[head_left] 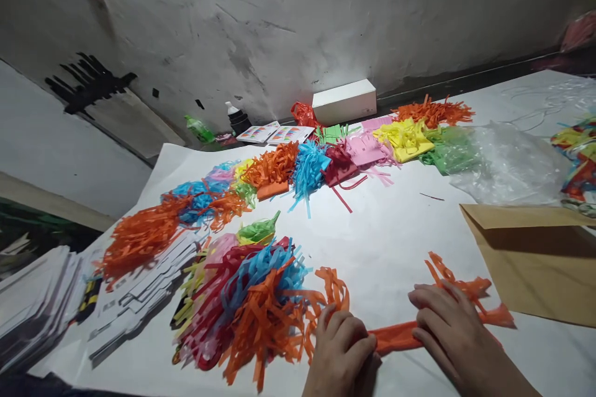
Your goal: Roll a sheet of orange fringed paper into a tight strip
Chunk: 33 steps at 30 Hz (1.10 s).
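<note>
A twisted strip of orange tissue paper (pixel 395 336) with fringed ends stretches between my two hands, low over the white table covering. My left hand (pixel 342 347) is closed around its left part, fingers curled and the thumb mostly hidden. At the other side my right hand (pixel 456 335) grips the strip with bent fingers over it; orange fringe sticks out beyond this hand. Just left of my left hand lies a heap of tissue tassels, with orange (pixel 261 316), blue (pixel 246 273) and dark red (pixel 212 322) ones.
Fringed tissue bundles, including orange (pixel 272 170) and yellow (pixel 405 139), line the back. A brown envelope (pixel 535 267) and clear plastic bag (pixel 507 161) lie right. White cut-out sheets (pixel 144 285) are stacked left. A white box (pixel 344 102) stands against the grey wall.
</note>
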Motion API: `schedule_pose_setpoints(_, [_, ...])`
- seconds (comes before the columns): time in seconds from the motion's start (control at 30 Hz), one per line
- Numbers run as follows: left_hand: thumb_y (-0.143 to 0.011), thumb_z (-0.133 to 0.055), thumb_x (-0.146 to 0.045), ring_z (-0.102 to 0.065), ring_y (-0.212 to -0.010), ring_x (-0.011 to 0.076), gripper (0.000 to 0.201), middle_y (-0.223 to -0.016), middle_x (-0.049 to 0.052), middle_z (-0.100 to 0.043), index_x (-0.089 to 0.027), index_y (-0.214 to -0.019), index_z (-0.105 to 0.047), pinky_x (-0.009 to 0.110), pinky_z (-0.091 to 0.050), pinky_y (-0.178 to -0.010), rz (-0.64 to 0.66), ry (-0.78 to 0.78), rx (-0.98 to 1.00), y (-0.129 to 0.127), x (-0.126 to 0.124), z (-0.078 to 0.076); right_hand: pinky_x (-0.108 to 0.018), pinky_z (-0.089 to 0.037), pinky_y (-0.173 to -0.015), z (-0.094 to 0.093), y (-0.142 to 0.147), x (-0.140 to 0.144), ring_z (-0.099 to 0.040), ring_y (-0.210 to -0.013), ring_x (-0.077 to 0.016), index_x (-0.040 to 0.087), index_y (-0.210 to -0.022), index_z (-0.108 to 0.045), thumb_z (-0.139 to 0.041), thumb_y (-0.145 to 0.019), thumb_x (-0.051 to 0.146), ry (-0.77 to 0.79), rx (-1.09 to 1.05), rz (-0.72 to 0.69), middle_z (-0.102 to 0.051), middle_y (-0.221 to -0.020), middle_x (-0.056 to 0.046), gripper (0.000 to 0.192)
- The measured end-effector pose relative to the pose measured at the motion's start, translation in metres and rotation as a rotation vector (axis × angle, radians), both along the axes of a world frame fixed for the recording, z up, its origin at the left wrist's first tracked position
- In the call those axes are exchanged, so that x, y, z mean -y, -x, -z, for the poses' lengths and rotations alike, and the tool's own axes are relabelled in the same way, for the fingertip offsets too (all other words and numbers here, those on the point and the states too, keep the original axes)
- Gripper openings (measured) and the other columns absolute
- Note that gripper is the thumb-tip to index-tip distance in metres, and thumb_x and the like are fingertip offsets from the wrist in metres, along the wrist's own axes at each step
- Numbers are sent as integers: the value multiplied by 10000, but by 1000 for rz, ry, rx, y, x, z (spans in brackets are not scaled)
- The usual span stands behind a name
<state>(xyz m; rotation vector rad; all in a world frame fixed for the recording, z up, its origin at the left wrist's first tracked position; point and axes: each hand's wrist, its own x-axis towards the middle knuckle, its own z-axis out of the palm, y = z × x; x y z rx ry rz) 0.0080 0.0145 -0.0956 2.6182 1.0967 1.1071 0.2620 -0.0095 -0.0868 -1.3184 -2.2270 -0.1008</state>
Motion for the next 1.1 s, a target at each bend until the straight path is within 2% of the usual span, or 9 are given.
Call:
schedule_pose_setpoints(0.1, [-884,-634,-158,-627,-838,184,110,-800,-10,-656,-255,-914,-675,468,-420,-1044,8,29,-40,2,1,-6,-443,-167,-1204,-2,-3,-1,-615,-1191,-221,229,-958,-609,-517,-986,170,-52,-28,41,-681,-1186,-47,113])
schedule_pose_setpoints(0.2, [-893,-636,-150,-631,-875,189,127,-828,-6,-668,-257,-944,-682,479,-399,-1071,20,71,-68,4,2,-8,-468,-289,-1124,-12,-11,4,-627,-1143,-256,198,-1021,-644,-531,-964,143,-126,-107,54,-674,-1187,-113,138])
schedule_pose_setpoints(0.33, [-965,-565,-215,-615,-848,188,129,-791,-3,-663,-249,-921,-682,497,-357,-1100,10,38,11,2,2,1,-424,-359,-1027,-21,-20,17,-659,-964,-234,202,-1043,-688,-576,-909,117,-175,-77,-86,-721,-1016,-68,195])
schedule_pose_setpoints(0.4, [-990,-526,-229,-608,-831,184,181,-771,-5,-667,-247,-907,-685,507,-320,-1131,13,10,59,1,1,7,-395,-364,-1012,-19,-18,22,-666,-919,-214,219,-1048,-704,-583,-908,109,-163,2,-143,-741,-981,-26,215])
schedule_pose_setpoints(0.5, [-1006,-509,-238,-609,-822,177,211,-758,-11,-679,-247,-900,-692,501,-282,-1160,29,-4,81,-1,-1,11,-377,-359,-1029,-12,-9,25,-676,-942,-210,214,-1082,-700,-536,-939,79,-150,27,-148,-755,-988,-13,256])
schedule_pose_setpoints(0.63, [-1022,-498,-269,-608,-821,167,222,-773,-18,-678,-241,-899,-681,461,-273,-1153,33,-6,67,0,1,6,-386,-318,-1070,-6,-1,23,-669,-947,-212,210,-1048,-682,-368,-990,63,-97,-15,-142,-742,-952,-31,351])
schedule_pose_setpoints(0.73, [-998,-496,-209,-615,-844,177,191,-794,-11,-675,-236,-884,-646,478,-259,-1150,20,32,16,4,6,0,-373,-325,-1028,-4,-1,23,-653,-921,-201,229,-987,-661,-380,-1022,123,-22,-66,-106,-712,-935,-15,302])
schedule_pose_setpoints(0.87, [-929,-500,-127,-614,-863,196,181,-818,-2,-660,-231,-818,-597,488,-280,-1110,-49,101,-30,5,14,-5,-331,-326,-970,2,-2,24,-636,-947,-177,244,-951,-631,-514,-976,150,53,-70,-48,-669,-977,3,152])
schedule_pose_setpoints(1.1, [-851,-552,-131,-557,-838,207,137,-856,6,-601,-221,-747,-555,471,-301,-1006,-294,220,-54,-6,17,-11,-365,-314,-930,15,8,20,-636,-903,-176,251,-890,-595,-564,-936,172,47,-96,145,-651,-950,14,96])
